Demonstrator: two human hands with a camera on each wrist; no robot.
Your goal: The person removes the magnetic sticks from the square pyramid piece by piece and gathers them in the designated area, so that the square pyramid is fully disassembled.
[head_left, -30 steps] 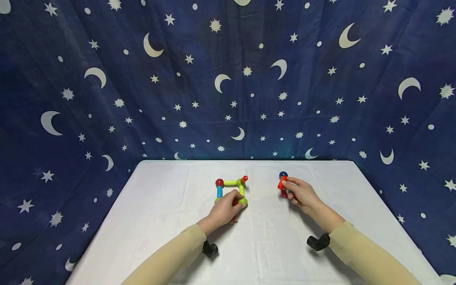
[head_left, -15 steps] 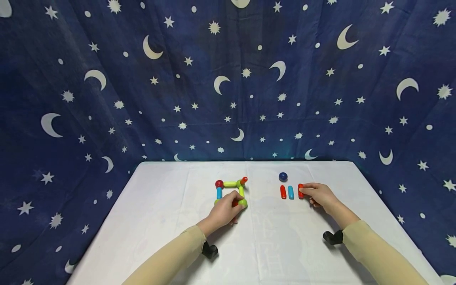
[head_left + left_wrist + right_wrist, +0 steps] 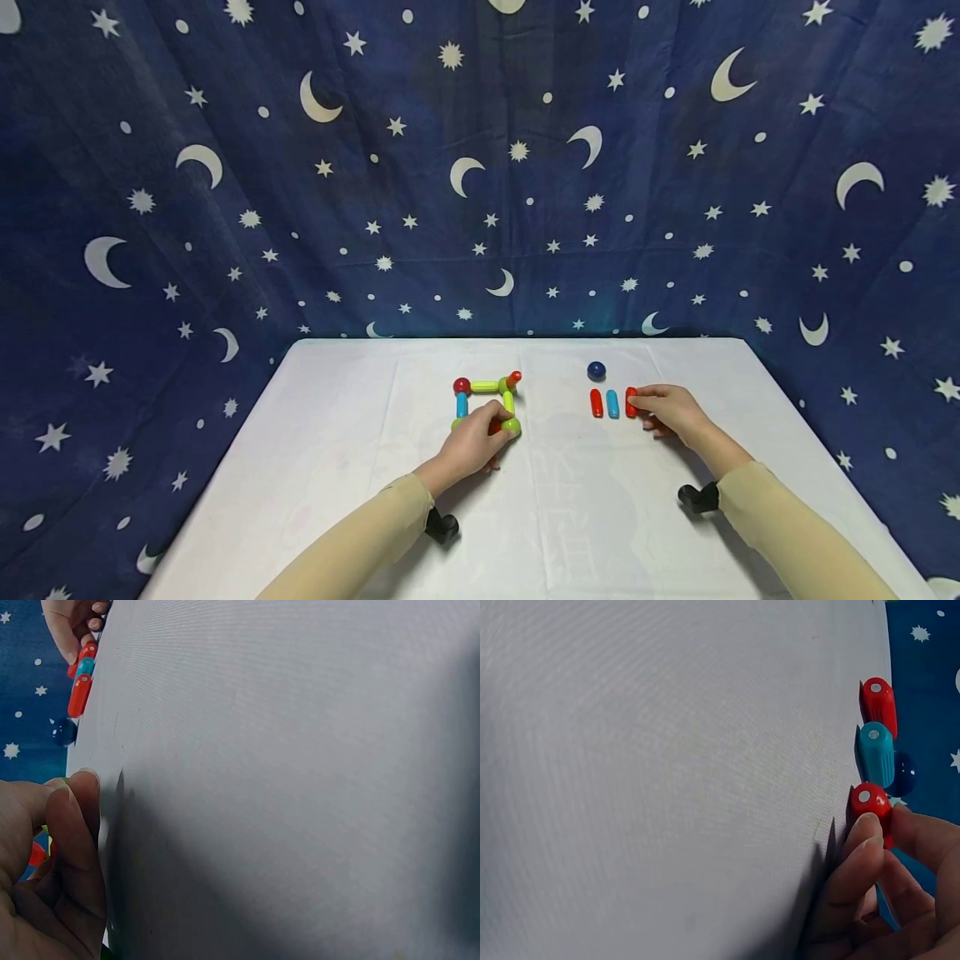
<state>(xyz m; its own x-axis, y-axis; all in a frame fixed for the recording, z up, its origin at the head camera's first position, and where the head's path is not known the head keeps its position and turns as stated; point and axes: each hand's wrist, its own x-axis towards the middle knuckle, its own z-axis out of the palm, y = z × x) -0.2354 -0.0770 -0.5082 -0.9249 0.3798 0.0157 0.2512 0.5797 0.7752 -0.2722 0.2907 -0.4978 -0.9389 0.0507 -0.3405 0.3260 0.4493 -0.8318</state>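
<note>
My left hand [image 3: 468, 439] grips the near side of a square frame of magnetic rods and balls. The frame has a red ball [image 3: 462, 386], a blue rod [image 3: 461, 406], yellow-green rods [image 3: 485, 387] and green balls [image 3: 512, 427]; a red rod [image 3: 514, 378] tilts up from its far right corner. Fingers cover most of the red near-side piece. To the right, my right hand [image 3: 671, 412] pinches a red magnetic rod [image 3: 871, 802] between thumb and fingers, at the table surface. Beside it, slightly apart, lie a light-blue rod [image 3: 612, 404] and another red rod [image 3: 596, 403], roughly parallel.
Behind the loose rods sits a dark blue ball [image 3: 596, 371]. Everything stands on a white-covered table [image 3: 555, 517]. A dark blue curtain [image 3: 420, 183] with stars and moons hangs behind the table's far edge.
My right hand has carried its red rod from above the other rods to the table at their right, then nudged it slightly left. My left hand has stayed on the frame.
</note>
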